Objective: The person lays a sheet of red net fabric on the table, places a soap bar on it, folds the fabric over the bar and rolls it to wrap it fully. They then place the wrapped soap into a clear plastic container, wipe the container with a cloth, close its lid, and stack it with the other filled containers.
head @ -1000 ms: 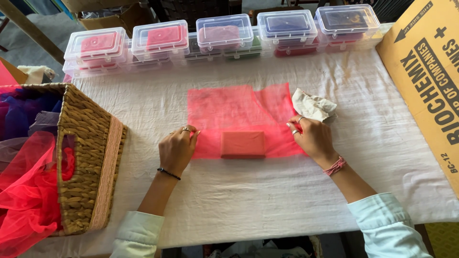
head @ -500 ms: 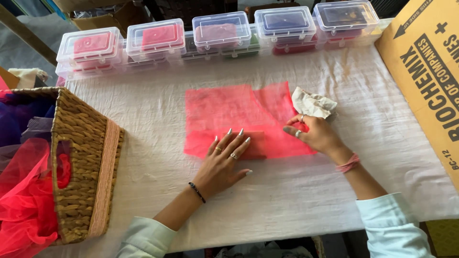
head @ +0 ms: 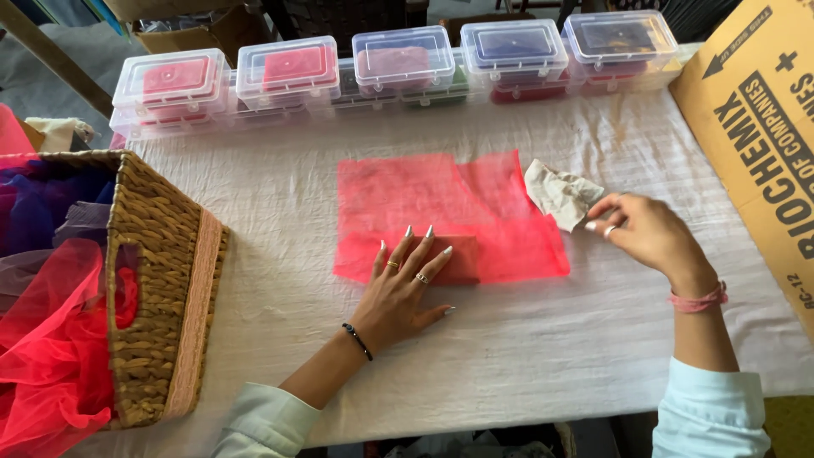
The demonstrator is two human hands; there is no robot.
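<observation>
A woven wicker basket [head: 161, 288], stuffed with red and purple netting, stands well to the left of the square sheet of red mesh fabric [head: 441, 199] spread flat on the white tablecloth [head: 543, 339]. Behind the sheet, along the cloth's far edge, runs a row of clear plastic lidded boxes [head: 398, 64] holding red, blue and green blocks. The left hand [head: 405, 288] lies palm down on the sheet's near edge, fingers spread apart, pressing flat on a small red rectangular block [head: 462, 259] that rests on the fabric. At the sheet's right corner lies a crumpled scrap of white paper [head: 560, 193], touching the fabric. The right hand [head: 649, 233] hovers just right of that scrap, fingers loosely curled and close together, holding nothing. A brown cardboard box [head: 755, 119] lies far right of the sheet.
</observation>
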